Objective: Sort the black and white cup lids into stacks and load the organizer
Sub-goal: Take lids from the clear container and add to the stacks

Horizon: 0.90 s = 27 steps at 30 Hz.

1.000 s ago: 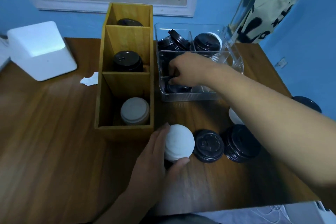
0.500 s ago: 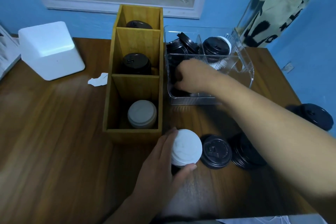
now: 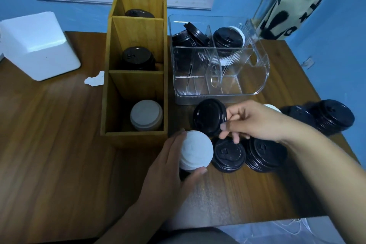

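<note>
Just right of the wooden organizer's point(image 3: 134, 139) near end, the right hand point(image 3: 255, 123) pinches 1 black lid point(image 3: 209, 117) by its rim. The black stack point(image 3: 227, 153) lies directly below its fingers. The left hand point(image 3: 168, 164) wraps the white stack point(image 3: 196, 150) beside that corner.

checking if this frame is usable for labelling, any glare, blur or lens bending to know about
Head view: dim bluish light; pale sheen on the brown wooden table and white blocky box; wide-angle lens splays the tall wooden three-compartment organizer; ribbed clear plastic organizer distorts its contents; black plastic cup lid in the right hand shows little surface detail.
</note>
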Tool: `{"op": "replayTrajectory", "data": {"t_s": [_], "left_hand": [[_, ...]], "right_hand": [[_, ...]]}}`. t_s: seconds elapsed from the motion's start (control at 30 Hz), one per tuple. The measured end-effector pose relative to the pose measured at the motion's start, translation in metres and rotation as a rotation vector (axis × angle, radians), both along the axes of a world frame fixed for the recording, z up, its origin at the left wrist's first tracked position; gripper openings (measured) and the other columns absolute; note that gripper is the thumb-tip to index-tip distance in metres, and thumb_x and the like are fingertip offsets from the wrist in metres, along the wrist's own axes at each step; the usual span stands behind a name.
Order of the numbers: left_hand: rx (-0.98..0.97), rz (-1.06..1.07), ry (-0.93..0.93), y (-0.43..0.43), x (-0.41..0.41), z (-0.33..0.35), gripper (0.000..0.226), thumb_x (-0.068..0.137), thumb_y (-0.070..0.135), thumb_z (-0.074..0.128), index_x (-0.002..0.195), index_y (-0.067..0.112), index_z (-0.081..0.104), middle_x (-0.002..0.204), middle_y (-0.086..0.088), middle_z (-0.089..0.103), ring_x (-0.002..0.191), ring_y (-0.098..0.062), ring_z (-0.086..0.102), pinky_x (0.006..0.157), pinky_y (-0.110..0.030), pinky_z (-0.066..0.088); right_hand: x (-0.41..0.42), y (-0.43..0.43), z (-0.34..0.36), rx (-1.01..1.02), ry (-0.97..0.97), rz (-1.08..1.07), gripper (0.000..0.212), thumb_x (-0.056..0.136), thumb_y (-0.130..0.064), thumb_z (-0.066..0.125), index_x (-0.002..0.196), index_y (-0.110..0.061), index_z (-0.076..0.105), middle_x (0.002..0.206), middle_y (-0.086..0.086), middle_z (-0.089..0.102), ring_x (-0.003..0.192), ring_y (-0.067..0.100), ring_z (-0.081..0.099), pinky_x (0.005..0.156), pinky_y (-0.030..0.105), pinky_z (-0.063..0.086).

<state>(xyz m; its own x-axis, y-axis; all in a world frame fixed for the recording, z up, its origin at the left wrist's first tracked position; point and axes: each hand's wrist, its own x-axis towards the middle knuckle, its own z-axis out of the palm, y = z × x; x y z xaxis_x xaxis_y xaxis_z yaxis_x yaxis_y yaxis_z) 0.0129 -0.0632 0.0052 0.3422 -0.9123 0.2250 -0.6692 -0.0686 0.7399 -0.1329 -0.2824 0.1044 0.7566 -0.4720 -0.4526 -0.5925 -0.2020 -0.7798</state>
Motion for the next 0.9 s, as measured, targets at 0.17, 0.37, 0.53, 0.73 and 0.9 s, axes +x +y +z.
{"op": "replayTrajectory", "data": {"t_s": [0.17,0.37,0.53,0.73,0.9], "left_hand": [[0.009,0.003,-0.008,0.001,-0.001,0.001,0.081,0.087,0.06,0.064,0.153,0.024,0.032,0.154,0.017,0.035,0.14,0.015,0.026,0.104,0.0,0.027],[-0.002,0.008,-0.006,0.0,0.0,-0.001,0.079,0.088,0.063,0.062,0.151,0.026,0.034,0.155,0.018,0.034,0.14,0.011,0.03,0.105,-0.003,0.031],[-0.019,0.014,-0.009,-0.001,-0.001,-0.001,0.078,0.087,0.062,0.063,0.15,0.025,0.036,0.151,0.022,0.034,0.139,0.013,0.029,0.104,-0.001,0.029],[-0.034,0.01,-0.005,-0.001,-0.001,-0.001,0.078,0.087,0.062,0.063,0.15,0.025,0.035,0.151,0.027,0.03,0.139,0.013,0.029,0.104,-0.001,0.028],[-0.039,0.012,-0.009,-0.001,-0.001,-0.001,0.079,0.087,0.062,0.064,0.151,0.024,0.035,0.152,0.025,0.031,0.14,0.012,0.029,0.105,-0.001,0.028]], "right_hand": [[0.002,-0.005,-0.006,-0.223,0.143,0.036,0.017,0.088,-0.03,0.077,0.076,-0.019,0.078,0.066,-0.013,0.07,0.056,0.006,0.055,0.064,0.021,0.044],[-0.002,-0.014,0.002,-0.582,0.333,0.085,0.018,0.08,-0.052,0.078,0.082,-0.034,0.074,0.081,-0.016,0.071,0.082,0.004,0.065,0.076,0.027,0.052],[0.019,-0.009,-0.014,-0.709,0.163,0.248,0.06,0.079,-0.059,0.076,0.127,-0.026,0.061,0.12,-0.004,0.065,0.11,0.017,0.06,0.094,0.035,0.049],[0.045,0.002,-0.033,-0.867,0.259,0.288,0.074,0.073,-0.075,0.068,0.126,-0.024,0.055,0.119,0.004,0.065,0.107,0.028,0.062,0.083,0.044,0.055],[0.043,0.002,-0.031,-0.818,0.258,0.379,0.059,0.082,-0.046,0.075,0.135,-0.028,0.056,0.125,-0.001,0.059,0.115,0.024,0.057,0.088,0.043,0.053]]}}
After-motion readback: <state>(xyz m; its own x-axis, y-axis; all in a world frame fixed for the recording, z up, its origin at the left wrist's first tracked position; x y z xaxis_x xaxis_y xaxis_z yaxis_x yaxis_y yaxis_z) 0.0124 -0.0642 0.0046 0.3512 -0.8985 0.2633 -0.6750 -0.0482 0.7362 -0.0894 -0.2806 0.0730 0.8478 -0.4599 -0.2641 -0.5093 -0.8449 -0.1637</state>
